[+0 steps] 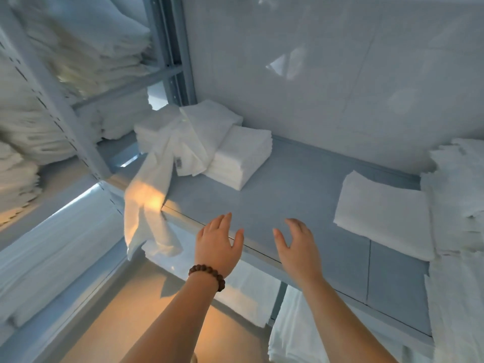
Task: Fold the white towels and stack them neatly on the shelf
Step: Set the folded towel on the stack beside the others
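My left hand (217,244), with a bead bracelet on the wrist, and my right hand (298,247) hover side by side over the front edge of the grey-blue shelf (296,195), fingers spread, holding nothing. A loose white towel (157,184) drapes from the back-left stacks over the shelf's front edge and hangs down. A stack of folded white towels (241,161) sits at the back left, with another stack (209,119) behind it. A single folded towel (385,216) lies at the right.
A tall pile of white towels (461,195) stands at the far right. The metal upright (62,100) and packed linen shelves (86,48) fill the left. More linen (251,292) lies on the shelf below. A tiled wall (340,74) backs the shelf.
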Demonstrator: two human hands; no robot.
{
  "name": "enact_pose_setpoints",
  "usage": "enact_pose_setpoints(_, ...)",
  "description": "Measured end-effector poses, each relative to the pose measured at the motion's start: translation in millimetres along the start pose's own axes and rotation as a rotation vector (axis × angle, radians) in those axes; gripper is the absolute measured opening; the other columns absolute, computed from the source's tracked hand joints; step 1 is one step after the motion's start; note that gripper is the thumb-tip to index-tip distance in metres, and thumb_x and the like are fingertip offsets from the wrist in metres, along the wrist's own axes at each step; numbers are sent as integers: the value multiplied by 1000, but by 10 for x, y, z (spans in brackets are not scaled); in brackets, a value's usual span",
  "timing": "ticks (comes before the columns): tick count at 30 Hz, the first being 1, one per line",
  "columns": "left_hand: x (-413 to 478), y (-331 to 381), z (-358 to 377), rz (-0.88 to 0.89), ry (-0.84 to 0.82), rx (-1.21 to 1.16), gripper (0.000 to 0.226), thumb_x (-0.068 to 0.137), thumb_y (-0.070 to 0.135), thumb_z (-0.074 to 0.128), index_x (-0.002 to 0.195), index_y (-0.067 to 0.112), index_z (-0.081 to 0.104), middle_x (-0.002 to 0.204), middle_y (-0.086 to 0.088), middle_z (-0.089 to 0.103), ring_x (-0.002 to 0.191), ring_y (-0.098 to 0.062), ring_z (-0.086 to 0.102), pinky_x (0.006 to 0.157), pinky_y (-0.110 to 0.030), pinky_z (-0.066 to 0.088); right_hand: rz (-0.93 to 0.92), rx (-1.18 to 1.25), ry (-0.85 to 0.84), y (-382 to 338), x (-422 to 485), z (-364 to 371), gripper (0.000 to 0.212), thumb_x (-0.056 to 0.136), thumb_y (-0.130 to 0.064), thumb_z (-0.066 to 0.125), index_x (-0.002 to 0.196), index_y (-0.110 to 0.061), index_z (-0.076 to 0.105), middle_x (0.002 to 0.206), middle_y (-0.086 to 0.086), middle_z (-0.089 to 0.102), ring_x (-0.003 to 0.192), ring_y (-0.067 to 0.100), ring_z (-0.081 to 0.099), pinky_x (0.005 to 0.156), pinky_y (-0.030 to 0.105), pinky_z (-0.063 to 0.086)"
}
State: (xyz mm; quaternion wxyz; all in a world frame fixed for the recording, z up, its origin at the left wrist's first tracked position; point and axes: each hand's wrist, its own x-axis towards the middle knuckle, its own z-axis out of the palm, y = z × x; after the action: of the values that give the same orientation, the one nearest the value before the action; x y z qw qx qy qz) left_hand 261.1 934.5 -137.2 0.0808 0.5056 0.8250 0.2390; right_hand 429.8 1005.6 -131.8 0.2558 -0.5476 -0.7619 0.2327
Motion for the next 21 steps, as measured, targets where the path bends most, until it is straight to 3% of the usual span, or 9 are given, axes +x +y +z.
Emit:
enact_pose_setpoints(9, 274, -671, -371, -117, 70, -26, 58, 94, 52, 33, 143, 21, 36, 148, 1, 39, 136, -18, 35, 113, -38, 26, -106, -3, -71, -631, 206, 548, 41, 94, -33, 51, 129, -10, 53, 134, 7, 52, 126, 22, 45, 103, 35, 39)
enact_pose_setpoints(21, 1352, -1950, -961, -56, 87, -135, 52, 95, 46, 41, 139, 19, 42, 141, 2, 47, 130, -17, 42, 110, -36, 32, -66, -37, -110, -1808, 873, 1915, 38, 94, -27, 52, 129, -12, 53, 137, 4, 51, 128, 20, 44, 106, 31, 36)
